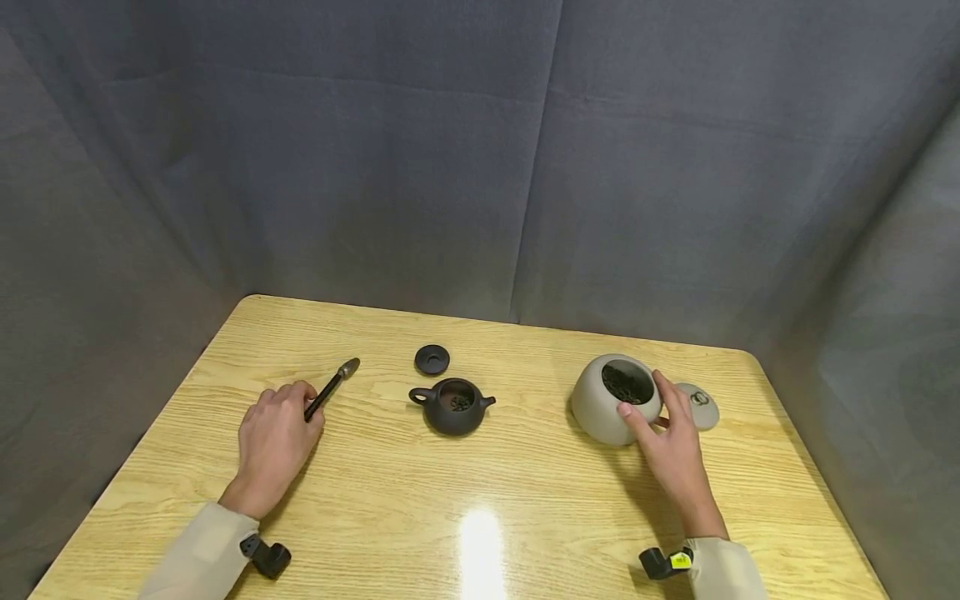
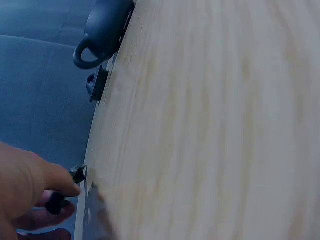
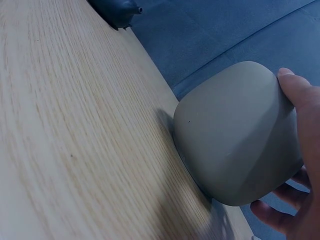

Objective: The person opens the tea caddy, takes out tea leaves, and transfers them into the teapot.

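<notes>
My left hand [image 1: 277,442] holds a small scoop [image 1: 330,390] by its black handle, the metal tip pointing away over the table's left side. In the left wrist view my fingers curl round the handle close over the wood. My right hand [image 1: 675,450] grips a round grey jar [image 1: 600,412] by its right side, thumb and fingertips at the rim. Dark tea leaves [image 1: 627,383] show inside its mouth. Between the hands stands a dark clay teapot [image 1: 453,421], uncovered, handle to the left and spout to the right, with some leaves on its bottom.
The teapot's dark lid [image 1: 432,359] lies just behind it. A grey jar lid [image 1: 699,407] with a dark mark lies right of the jar, partly behind my right hand. The wooden table [image 1: 390,517] ends at grey curtains [image 1: 390,183] behind and on both sides.
</notes>
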Motion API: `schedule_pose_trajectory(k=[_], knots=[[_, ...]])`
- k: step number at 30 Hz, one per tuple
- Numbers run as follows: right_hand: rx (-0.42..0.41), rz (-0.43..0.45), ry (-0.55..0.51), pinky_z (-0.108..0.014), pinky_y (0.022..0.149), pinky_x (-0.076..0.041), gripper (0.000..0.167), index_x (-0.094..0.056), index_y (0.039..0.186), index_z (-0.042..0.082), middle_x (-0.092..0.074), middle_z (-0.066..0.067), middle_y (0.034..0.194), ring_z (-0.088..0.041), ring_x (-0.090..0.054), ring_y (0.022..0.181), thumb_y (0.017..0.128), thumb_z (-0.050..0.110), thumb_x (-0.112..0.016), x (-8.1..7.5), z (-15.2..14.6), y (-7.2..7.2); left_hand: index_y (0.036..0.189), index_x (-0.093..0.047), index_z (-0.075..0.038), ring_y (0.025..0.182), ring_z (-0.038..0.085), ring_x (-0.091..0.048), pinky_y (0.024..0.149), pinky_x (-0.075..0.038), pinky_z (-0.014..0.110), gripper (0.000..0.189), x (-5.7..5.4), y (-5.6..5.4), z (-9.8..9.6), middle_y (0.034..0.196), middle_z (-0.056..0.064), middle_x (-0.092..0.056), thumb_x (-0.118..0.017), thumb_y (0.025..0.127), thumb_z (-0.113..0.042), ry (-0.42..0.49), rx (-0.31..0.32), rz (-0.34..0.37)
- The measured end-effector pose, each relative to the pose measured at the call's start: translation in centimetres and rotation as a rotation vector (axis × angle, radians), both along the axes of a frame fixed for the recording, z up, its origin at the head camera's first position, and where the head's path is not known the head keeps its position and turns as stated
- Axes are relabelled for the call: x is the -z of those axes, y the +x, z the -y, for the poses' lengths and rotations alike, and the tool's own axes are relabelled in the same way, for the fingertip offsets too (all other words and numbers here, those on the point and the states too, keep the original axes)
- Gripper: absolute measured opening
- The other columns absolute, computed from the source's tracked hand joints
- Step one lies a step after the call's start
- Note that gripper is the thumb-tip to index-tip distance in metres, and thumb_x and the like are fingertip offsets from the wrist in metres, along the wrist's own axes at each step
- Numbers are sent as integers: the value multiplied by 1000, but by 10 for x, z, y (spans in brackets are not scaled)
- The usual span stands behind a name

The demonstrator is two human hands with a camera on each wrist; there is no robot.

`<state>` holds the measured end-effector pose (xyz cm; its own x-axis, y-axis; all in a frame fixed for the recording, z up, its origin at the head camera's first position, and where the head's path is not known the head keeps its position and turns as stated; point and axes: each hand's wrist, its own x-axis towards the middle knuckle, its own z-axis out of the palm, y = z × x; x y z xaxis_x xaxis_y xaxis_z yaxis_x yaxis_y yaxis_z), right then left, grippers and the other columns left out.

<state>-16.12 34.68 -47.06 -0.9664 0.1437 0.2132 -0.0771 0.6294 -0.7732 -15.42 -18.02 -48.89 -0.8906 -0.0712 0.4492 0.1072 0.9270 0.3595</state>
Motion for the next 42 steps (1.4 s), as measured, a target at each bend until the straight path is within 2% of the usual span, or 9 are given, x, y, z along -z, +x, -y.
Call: schedule_pose_trajectory(k=[3,7,13,17,32,35,39,42], knots=[[1,-3,2,-18,101,-39,83,-31,169,14,-37,-17,168,-31,-43,151,102,40,-72,0,0,0,103,-74,2,78,38,-66,64,-49,50,21,2,1,-2,80,16,-74,-82,88,-10,7,6,69],[3,-2,1,-17,100,-39,83,-30,169,14,-36,-18,168,-31,-43,151,103,40,-72,0,0,0,106,-74,3,70,31,-62,58,-43,40,24,3,1,-5,70,11,-69,-80,91,-15,32,13,157],[2,3,-2,-17,101,-39,83,-30,169,14,-36,-17,169,-32,-43,151,102,41,-72,1,0,0,111,-73,3,63,22,-56,53,-37,31,30,2,2,-7,70,7,-66,-78,96,-22,80,21,259],[1,14,-2,-20,102,-39,84,-29,170,14,-35,-17,169,-32,-42,151,103,41,-72,1,0,0,111,-73,3,64,22,-56,53,-38,31,31,2,2,-7,73,8,-68,-78,97,-24,95,19,285],[-5,28,12,-11,99,-38,85,-29,170,15,-35,-18,169,-32,-43,151,102,42,-72,-3,0,-1,112,-73,1,67,20,-59,54,-41,31,30,1,2,-3,80,8,-71,-75,98,-26,115,22,345],[-7,43,21,-23,106,-43,86,-28,170,15,-35,-18,169,-33,-45,150,102,44,-71,-5,1,-1,112,-73,1,68,20,-60,54,-41,31,31,-2,2,-1,81,8,-72,-75,98,-27,122,23,335],[-9,54,24,-50,114,-45,87,-26,171,15,-34,-20,168,-39,-48,145,102,46,-70,-8,1,1,112,-73,0,70,21,-61,54,-41,31,30,-7,2,2,82,7,-73,-76,97,-27,124,14,306],[-5,51,25,-58,115,-43,87,-25,171,14,-35,-21,168,-41,-47,144,103,46,-69,-9,1,3,111,-73,-2,72,22,-63,54,-42,30,29,-12,2,5,83,7,-73,-76,97,-26,122,12,276]])
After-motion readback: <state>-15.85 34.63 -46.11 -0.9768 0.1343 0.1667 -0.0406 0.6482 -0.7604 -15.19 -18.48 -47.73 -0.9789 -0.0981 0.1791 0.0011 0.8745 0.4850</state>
